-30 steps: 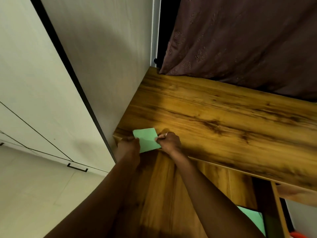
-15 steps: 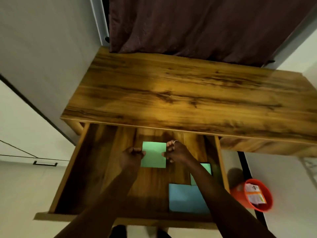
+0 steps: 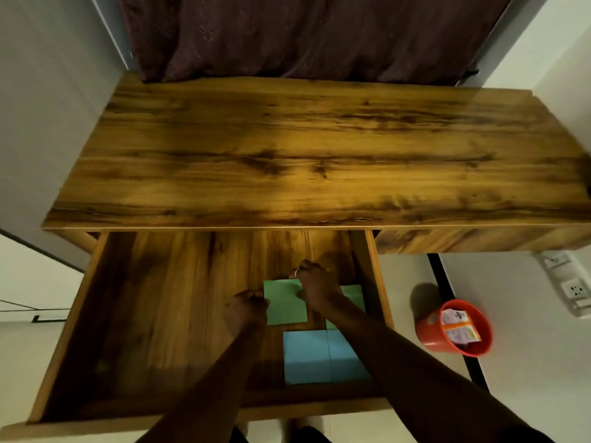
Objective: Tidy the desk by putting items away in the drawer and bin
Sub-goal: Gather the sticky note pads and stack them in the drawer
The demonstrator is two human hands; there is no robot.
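Nearest me is the pulled-out drawer [image 3: 68, 330], front rim at the bottom of the view, with both forearms reaching in over it. Two blue sheets [image 3: 319, 356] lie side by side on the drawer floor, near the front on the right side.

Left hand [image 3: 248, 310]: fingers curled, pinching the left edge of the green sheet [image 3: 286, 303]. Right hand [image 3: 316, 287]: also curled, gripping the sheet's right edge near the top corner, with a ring [image 3: 297, 272] on one finger. Neither hand is spread. So the green sheet is inside the drawer, held between both hands, its near edge just beside the blue sheets. I cannot tell whether it is touching the drawer floor.

A second green sheet [image 3: 353, 295] lies to its right, partly hidden under my right forearm, close to the drawer's right wall.

On the floor to the right sits an orange bin [image 3: 430, 330] holding printed packets [image 3: 459, 326].

Beyond the drawer is the wooden counter [image 3: 303, 155], then a dark curtain [image 3: 303, 33] behind it.

Versus 0.5 s ago: same two-hand pinch, but the sheet is closer to the blue sheets and the gap has nearly closed. At 1.0 s ago it was up at the counter's front edge.
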